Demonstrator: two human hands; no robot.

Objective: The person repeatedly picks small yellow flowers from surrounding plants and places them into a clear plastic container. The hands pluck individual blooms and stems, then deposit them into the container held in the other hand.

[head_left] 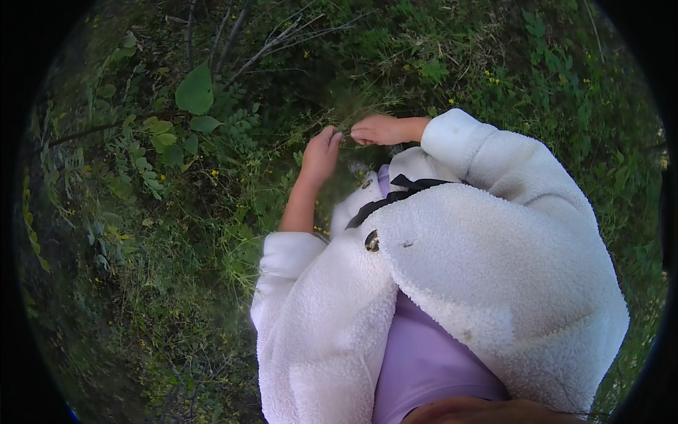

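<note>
My left hand (320, 151) is raised before my lap, its thumb and fingers pinched on a small green sprig (340, 132). Close by on the right, my right hand (380, 130) has its fingers curled together, tips turned towards the left hand. A narrow gap parts the two hands. Its fingertips seem to pinch the same fine greenery, though the grip is partly hidden. Feathery green stems (352, 106), somewhat blurred, spread just beyond both hands. Below the hands are the white fleece jacket (450, 254) and a black strap (392, 199).
Bare thin branches (265, 47) rise at the far side. Broad leaves (195, 89) hang on a shrub at the left, along a dark twig (90, 131). Low weeds with small yellow flowers (214, 173) cover the ground all around.
</note>
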